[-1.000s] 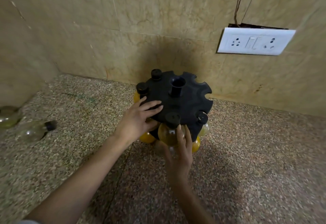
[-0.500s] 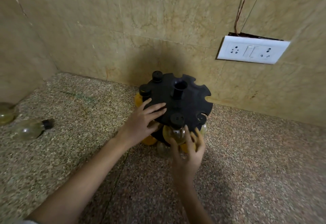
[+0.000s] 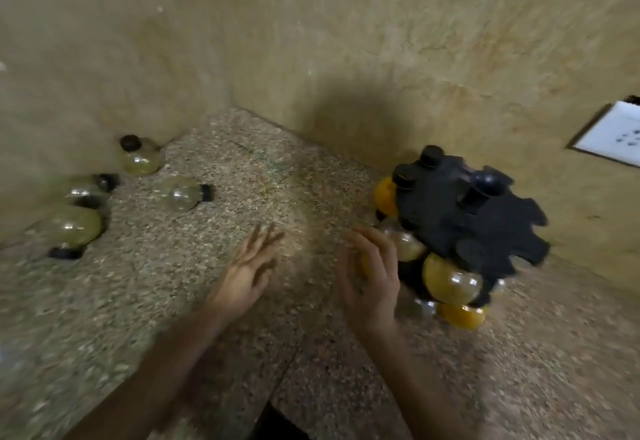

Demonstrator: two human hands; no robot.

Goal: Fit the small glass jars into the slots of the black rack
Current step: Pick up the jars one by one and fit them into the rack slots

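Frame blurred. Left hand (image 3: 244,278) empty, fingers spread over speckled stone surface (image 3: 207,301). Right hand (image 3: 375,283) fingers loosely curled, just beside black round slotted rack (image 3: 478,217); grip unclear. Four loose small glass jars (image 3: 181,193) far left.

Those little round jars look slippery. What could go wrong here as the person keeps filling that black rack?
Four loose jars lie on their sides near the wall and, being round, could roll when the left hand reaches for one. The black rack looks tilted in this blurred view, so it might tip. The right hand is close to the hanging jars and could knock one out.
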